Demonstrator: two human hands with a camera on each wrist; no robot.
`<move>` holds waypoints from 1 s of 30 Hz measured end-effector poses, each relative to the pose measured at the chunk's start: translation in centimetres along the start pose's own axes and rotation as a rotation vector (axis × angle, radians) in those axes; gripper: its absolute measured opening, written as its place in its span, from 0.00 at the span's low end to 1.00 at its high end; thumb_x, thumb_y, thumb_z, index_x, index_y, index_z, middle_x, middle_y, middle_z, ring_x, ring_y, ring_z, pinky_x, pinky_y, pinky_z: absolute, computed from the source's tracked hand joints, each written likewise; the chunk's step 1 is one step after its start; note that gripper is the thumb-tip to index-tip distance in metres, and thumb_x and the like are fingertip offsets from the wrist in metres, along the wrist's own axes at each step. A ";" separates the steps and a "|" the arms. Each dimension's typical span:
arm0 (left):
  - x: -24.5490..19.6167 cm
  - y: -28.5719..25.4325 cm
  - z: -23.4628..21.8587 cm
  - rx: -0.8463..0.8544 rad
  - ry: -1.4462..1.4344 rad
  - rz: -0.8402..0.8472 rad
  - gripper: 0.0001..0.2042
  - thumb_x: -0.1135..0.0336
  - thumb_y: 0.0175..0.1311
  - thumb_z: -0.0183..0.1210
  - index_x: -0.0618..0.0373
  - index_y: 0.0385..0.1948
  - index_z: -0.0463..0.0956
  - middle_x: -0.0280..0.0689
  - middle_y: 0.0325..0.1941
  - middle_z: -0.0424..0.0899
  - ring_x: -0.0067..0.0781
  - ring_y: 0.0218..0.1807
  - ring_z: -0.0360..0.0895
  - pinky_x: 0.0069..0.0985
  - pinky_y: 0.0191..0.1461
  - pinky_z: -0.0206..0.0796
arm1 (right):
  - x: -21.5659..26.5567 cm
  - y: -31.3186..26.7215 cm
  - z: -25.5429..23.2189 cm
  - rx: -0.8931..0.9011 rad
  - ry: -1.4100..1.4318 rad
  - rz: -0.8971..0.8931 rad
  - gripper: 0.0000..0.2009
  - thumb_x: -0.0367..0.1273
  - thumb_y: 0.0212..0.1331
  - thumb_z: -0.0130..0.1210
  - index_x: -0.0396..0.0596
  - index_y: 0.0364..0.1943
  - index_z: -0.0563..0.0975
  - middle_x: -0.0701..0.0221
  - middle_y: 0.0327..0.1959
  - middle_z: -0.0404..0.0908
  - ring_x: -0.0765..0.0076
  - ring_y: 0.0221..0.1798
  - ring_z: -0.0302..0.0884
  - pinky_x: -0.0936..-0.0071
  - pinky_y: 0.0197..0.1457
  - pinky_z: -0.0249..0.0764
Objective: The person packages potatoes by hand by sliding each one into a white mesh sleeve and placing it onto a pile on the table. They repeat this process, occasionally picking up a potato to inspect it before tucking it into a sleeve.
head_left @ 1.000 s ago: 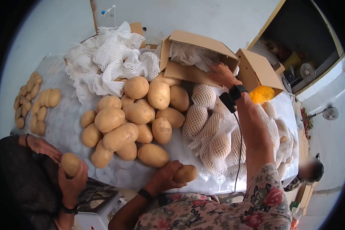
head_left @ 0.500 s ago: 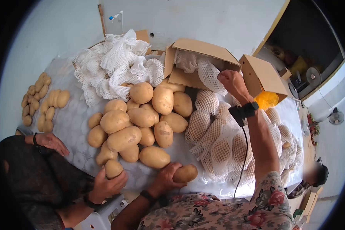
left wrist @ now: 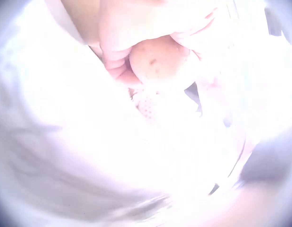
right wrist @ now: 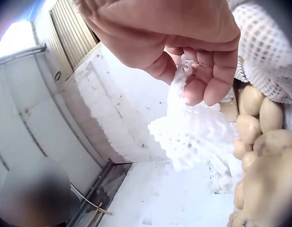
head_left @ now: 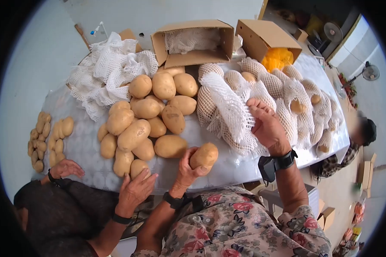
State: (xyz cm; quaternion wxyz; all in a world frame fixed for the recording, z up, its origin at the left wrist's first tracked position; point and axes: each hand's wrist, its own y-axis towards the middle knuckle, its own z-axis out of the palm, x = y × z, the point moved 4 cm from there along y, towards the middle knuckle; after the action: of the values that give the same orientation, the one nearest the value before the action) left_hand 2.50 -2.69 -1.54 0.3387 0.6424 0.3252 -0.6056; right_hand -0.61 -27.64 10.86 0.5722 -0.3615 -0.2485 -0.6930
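My left hand (head_left: 185, 171) grips a potato (head_left: 205, 156) in front of the table's near edge, fingers and thumb wrapped round its side. In the overexposed left wrist view, the same potato (left wrist: 158, 61) shows a few dark spots. A white foam net sleeve (head_left: 229, 105) hangs from my right hand (head_left: 268, 128), pinched at one end between thumb and fingers. The right wrist view shows the sleeve (right wrist: 188, 127) dangling limp below the fingertips. Under it lie several potatoes in netting (head_left: 244, 143). Left of these is a pile of bare potatoes (head_left: 133, 135).
An open cardboard box (head_left: 197, 58) holding more sleeves stands at the back, beside another box (head_left: 268, 36) with yellow netting. Loose sleeves (head_left: 116, 70) are heaped at back left. Another person's hand (head_left: 135, 190) touches a potato at the pile's near side. Smaller potatoes (head_left: 58, 141) lie far left.
My right hand has drawn a foam net sleeve out of the box and brought it nearer the held potato. The other person has brought a potato from the left to the pile.
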 end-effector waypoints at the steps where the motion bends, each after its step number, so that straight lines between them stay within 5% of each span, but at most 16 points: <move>1: -1.5 -0.4 0.1 0.053 -0.230 -0.066 0.44 0.46 0.38 0.72 0.62 0.57 0.63 0.41 0.47 0.75 0.31 0.50 0.74 0.28 0.54 0.66 | -1.3 -0.7 -0.3 -0.033 0.017 0.049 0.07 0.27 0.63 0.48 0.44 0.43 0.74 0.74 0.36 0.78 0.77 0.37 0.78 0.76 0.41 0.78; 4: -4.9 -1.7 -0.8 0.143 -0.346 -0.109 0.51 0.44 0.37 0.73 0.61 0.63 0.55 0.41 0.49 0.75 0.30 0.51 0.74 0.27 0.56 0.66 | -4.1 -2.4 0.3 -0.048 0.002 0.127 0.11 0.28 0.63 0.50 0.43 0.48 0.73 0.73 0.41 0.78 0.76 0.40 0.78 0.73 0.44 0.79; 5: -5.1 -1.8 -1.1 0.201 -0.370 -0.115 0.58 0.43 0.36 0.74 0.61 0.67 0.46 0.42 0.50 0.75 0.30 0.51 0.74 0.27 0.56 0.65 | -5.0 -2.8 0.8 -0.062 -0.011 0.143 0.11 0.28 0.62 0.50 0.43 0.48 0.73 0.73 0.42 0.78 0.76 0.40 0.78 0.72 0.45 0.79; 9: -7.1 -2.3 -1.3 0.182 -0.419 -0.100 0.60 0.42 0.36 0.73 0.61 0.69 0.43 0.42 0.52 0.75 0.29 0.52 0.73 0.26 0.56 0.65 | -7.6 -4.3 3.2 -0.042 -0.072 0.167 0.16 0.27 0.60 0.53 0.41 0.53 0.71 0.72 0.44 0.77 0.75 0.43 0.77 0.73 0.48 0.77; 14: -5.8 -3.3 -2.2 0.150 -0.506 -0.179 0.51 0.43 0.38 0.72 0.66 0.63 0.57 0.41 0.54 0.74 0.29 0.54 0.73 0.27 0.57 0.66 | -9.5 -5.0 4.9 -0.003 -0.155 0.131 0.17 0.27 0.58 0.55 0.41 0.53 0.70 0.71 0.41 0.77 0.76 0.39 0.76 0.78 0.44 0.73; 19: -5.5 -5.0 -5.0 0.157 -0.524 -0.255 0.49 0.44 0.37 0.73 0.67 0.60 0.60 0.42 0.56 0.72 0.32 0.56 0.73 0.30 0.60 0.66 | -9.7 -5.4 3.8 -0.031 -0.467 0.019 0.10 0.33 0.61 0.57 0.43 0.40 0.73 0.78 0.34 0.75 0.85 0.36 0.69 0.84 0.41 0.67; 25: -7.2 -5.9 -5.1 0.204 -0.335 -0.111 0.45 0.45 0.37 0.72 0.64 0.57 0.65 0.52 0.66 0.61 0.41 0.66 0.63 0.34 0.65 0.58 | -10.0 -5.9 4.4 -0.025 -0.926 -0.159 0.13 0.35 0.54 0.63 0.41 0.30 0.73 0.72 0.24 0.74 0.80 0.28 0.68 0.78 0.32 0.68; 30: -7.1 -6.3 -4.0 0.255 -0.105 0.018 0.41 0.44 0.37 0.70 0.66 0.51 0.71 0.57 0.71 0.52 0.47 0.70 0.56 0.37 0.68 0.50 | -10.2 -5.9 6.9 -0.017 -1.123 -0.131 0.14 0.34 0.48 0.66 0.42 0.30 0.73 0.63 0.23 0.74 0.67 0.24 0.69 0.72 0.31 0.69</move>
State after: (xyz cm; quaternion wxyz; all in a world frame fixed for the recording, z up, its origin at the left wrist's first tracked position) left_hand -0.90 4.07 5.46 0.2765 0.6507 0.2217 -0.6716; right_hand -4.02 -14.85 7.49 0.3052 -0.6631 -0.5311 -0.4302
